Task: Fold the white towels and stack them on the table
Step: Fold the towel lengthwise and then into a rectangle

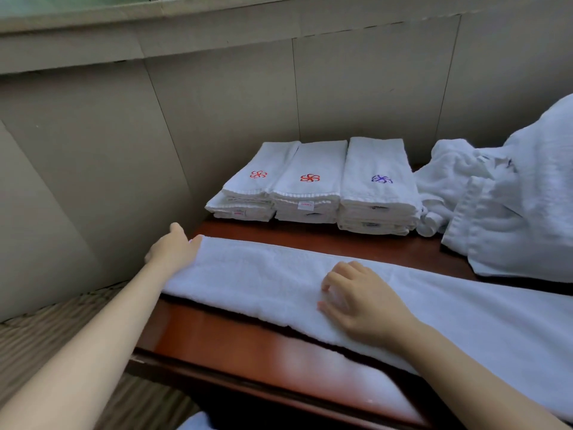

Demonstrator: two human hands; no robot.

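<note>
A long white towel, folded lengthwise into a strip, lies across the red-brown wooden table. My left hand grips its left end at the table's left edge, fingers curled under the cloth. My right hand rests on top of the strip near its middle, fingers bent and pressing down. Behind the strip stand three stacks of folded white towels: two with red emblems and one with a blue emblem.
A heap of unfolded white towels fills the table's right back corner. A beige panelled wall runs close behind and to the left. Striped carpet lies below the table's left edge.
</note>
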